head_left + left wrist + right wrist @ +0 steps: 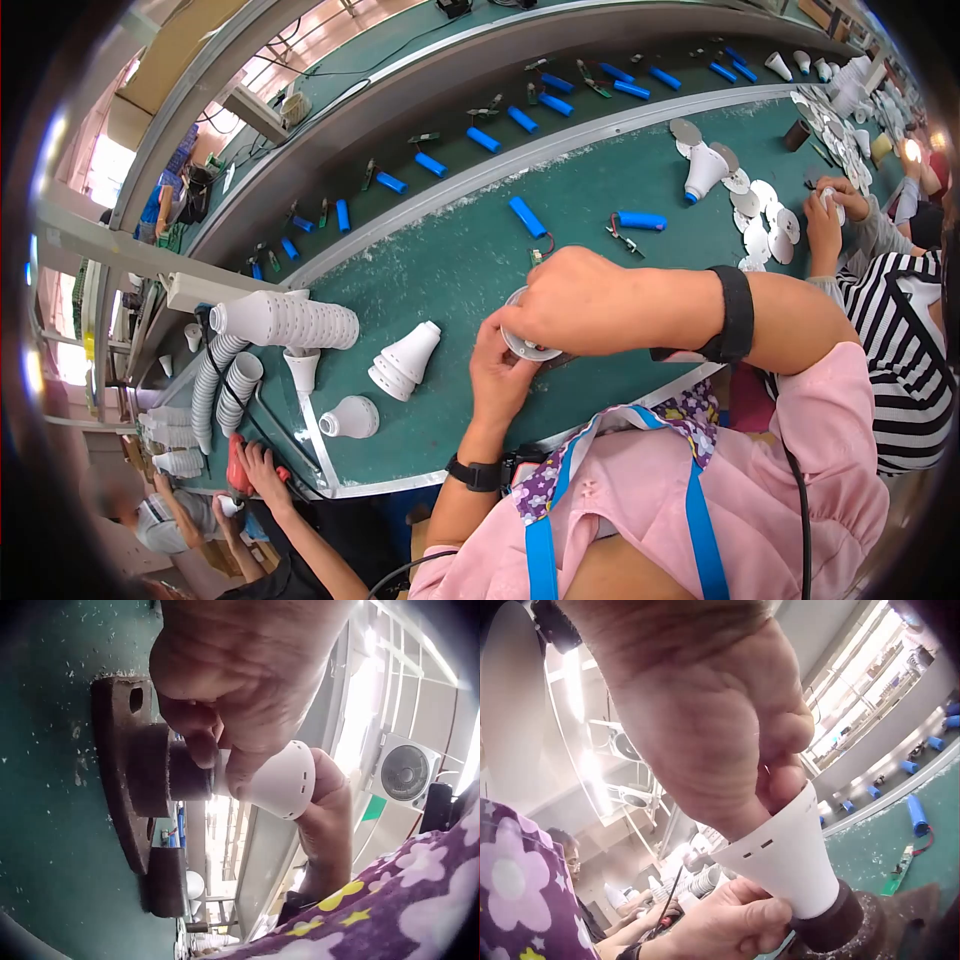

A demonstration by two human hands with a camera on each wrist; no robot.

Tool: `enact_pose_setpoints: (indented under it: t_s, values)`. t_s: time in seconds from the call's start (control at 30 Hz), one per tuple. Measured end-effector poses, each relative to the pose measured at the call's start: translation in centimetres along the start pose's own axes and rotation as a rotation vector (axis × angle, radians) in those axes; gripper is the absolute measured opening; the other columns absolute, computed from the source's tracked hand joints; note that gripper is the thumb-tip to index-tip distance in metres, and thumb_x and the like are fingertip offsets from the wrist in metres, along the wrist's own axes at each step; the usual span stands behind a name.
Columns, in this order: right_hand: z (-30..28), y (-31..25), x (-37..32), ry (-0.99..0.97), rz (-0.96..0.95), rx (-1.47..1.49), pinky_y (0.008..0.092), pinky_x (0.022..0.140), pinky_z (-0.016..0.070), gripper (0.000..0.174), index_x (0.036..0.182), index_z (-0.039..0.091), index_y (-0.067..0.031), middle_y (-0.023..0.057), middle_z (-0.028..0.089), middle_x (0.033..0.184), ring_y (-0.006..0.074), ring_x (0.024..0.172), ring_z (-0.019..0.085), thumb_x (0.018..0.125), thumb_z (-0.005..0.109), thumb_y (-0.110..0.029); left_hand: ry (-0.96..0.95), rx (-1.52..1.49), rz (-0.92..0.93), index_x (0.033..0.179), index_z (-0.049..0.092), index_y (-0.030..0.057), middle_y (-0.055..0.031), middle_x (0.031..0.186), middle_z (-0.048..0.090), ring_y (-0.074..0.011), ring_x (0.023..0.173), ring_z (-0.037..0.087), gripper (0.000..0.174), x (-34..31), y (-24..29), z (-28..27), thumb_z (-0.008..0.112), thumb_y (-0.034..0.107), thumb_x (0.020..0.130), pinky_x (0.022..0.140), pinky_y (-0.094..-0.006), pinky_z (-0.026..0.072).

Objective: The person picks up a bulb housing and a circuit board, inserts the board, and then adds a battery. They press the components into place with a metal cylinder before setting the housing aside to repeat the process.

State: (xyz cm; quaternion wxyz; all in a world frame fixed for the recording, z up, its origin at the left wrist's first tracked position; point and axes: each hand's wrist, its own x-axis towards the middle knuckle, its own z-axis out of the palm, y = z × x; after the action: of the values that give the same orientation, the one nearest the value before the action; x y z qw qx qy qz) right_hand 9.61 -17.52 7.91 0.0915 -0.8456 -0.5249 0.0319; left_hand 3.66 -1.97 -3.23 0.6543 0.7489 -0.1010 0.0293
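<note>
A white cone-shaped housing [787,862] stands with its narrow end in a dark round metal fixture [832,922], wide rim up. My left hand [720,922] pinches the housing low down near the fixture, also seen in the left wrist view, where the left hand [240,682] is close to the camera. My right hand [590,305] reaches into the wide opening from above, its fingertips hidden inside the housing [530,340]. What those fingers touch cannot be seen. Beside the hands lies a blue battery [526,216] wired to a small green board [897,876].
Another wired battery [641,220] lies beyond my right hand. Stacked white housings [290,322] and loose ones [405,360] are at left. White discs [770,225] lie at right. Blue batteries line the conveyor [450,150]. People work on both sides; one holds a red tool [238,465].
</note>
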Motion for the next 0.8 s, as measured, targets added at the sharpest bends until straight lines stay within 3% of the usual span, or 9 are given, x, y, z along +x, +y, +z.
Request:
enact_pose_setpoints:
  t_s: [0.1,0.2,0.3,0.37,0.47,0.63,0.7,0.73,0.8]
  values:
    - [-0.9,-0.5,0.7,-0.123,0.027,-0.032,0.0332,0.048,0.0476,0.02,0.08,0.056,-0.0047,0.0085,0.061,0.064,0.0245,0.059,0.062,0.062,0.063,-0.012,-0.015,-0.013,-0.188,0.104,0.052,0.0019,-0.0052,0.097,0.057,-0.0092,0.072,0.058,0.035,-0.6,-0.1,-0.3,0.063,0.002,0.071,0.058,-0.0211,0.047]
    - [-0.5,-0.3,0.5,-0.035,0.001,-0.025,0.0326,0.045,0.0469,0.021,0.079,0.056,-0.0044,0.0093,0.061,0.064,0.0236,0.057,0.062,0.062,0.062,-0.013,-0.088,-0.151,-0.306,0.115,0.05,0.0017,-0.0059,0.112,0.049,-0.0133,0.089,0.057,0.046,-0.8,-0.3,-0.7,0.06,-0.007,0.071,0.067,-0.0215,0.0489]
    - [-0.8,-0.7,0.4,-0.058,0.071,0.049,0.0328,0.044,0.0465,0.018,0.076,0.056,-0.0041,0.01,0.061,0.063,0.023,0.056,0.062,0.062,0.062,-0.014,-0.249,-0.441,-0.438,0.124,0.04,0.0016,-0.0097,0.11,0.052,-0.0165,0.086,0.059,0.051,-0.4,2.9,-1.7,0.053,-0.005,0.075,0.063,-0.0234,0.0509]
    - [-0.9,-0.7,0.6,-0.106,0.077,0.064,0.0328,0.044,0.0466,0.017,0.075,0.056,-0.0042,0.01,0.061,0.063,0.0231,0.056,0.062,0.062,0.062,-0.015,-0.266,-0.87,-0.468,0.114,0.043,0.0001,-0.0101,0.096,0.059,-0.0177,0.074,0.062,0.035,0.4,5.0,-1.9,0.051,0.006,0.08,0.057,-0.0251,0.0535]
    - [-0.7,-0.7,0.6,-0.112,0.078,0.057,0.033,0.046,0.0472,0.015,0.071,0.055,-0.0045,0.0096,0.06,0.061,0.023,0.057,0.062,0.062,0.062,-0.015,-0.138,-0.595,-0.552,0.116,0.043,0.0008,-0.0116,0.099,0.058,-0.019,0.078,0.063,0.034,1.3,6.3,-0.9,0.046,0.006,0.083,0.059,-0.0267,0.0556]
    - [-0.8,-0.8,-0.4,-0.071,0.098,-0.009,0.0344,0.057,0.0486,0.017,0.075,0.055,-0.0045,0.0112,0.061,0.069,0.0236,0.068,0.061,0.064,0.062,-0.015,-0.126,-0.595,-0.611,0.119,0.042,0.0007,-0.0119,0.101,0.057,-0.0193,0.077,0.063,0.037,1.6,6.0,-0.7,0.046,0.003,0.082,0.057,-0.025,0.0552]
    - [-1.2,-0.3,-2.6,0.33,0.073,0.257,0.0356,0.068,0.0465,0.028,0.091,0.056,-0.0048,0.0119,0.06,0.086,0.0246,0.08,0.058,0.066,0.064,-0.015,-0.125,-0.633,-0.621,0.12,0.041,0.0003,-0.0116,0.103,0.057,-0.0193,0.076,0.063,0.039,1.6,5.9,-0.7,0.048,0.004,0.082,0.057,-0.0236,0.0542]
    - [-0.4,0.1,-4.0,0.325,0.064,0.253,0.0356,0.068,0.0465,0.028,0.091,0.056,-0.0048,0.0119,0.06,0.086,0.0246,0.08,0.058,0.066,0.064,-0.015,-0.128,-0.634,-0.599,0.119,0.041,-0.0001,-0.0133,0.101,0.057,-0.0206,0.074,0.064,0.039,1.6,5.9,-0.7,0.048,0.004,0.081,0.056,-0.0249,0.0552]
    - [3.2,0.4,-7.1,0.602,0.5,0.158,0.0374,0.07,0.0439,0.042,0.105,0.052,-0.0081,0.0096,0.055,0.093,0.0273,0.085,0.053,0.066,0.067,-0.015,-0.13,-0.631,-0.575,0.119,0.04,-0.0006,-0.0149,0.1,0.058,-0.022,0.072,0.064,0.039,1.6,5.9,-0.7,0.048,0.005,0.081,0.054,-0.0262,0.0562]
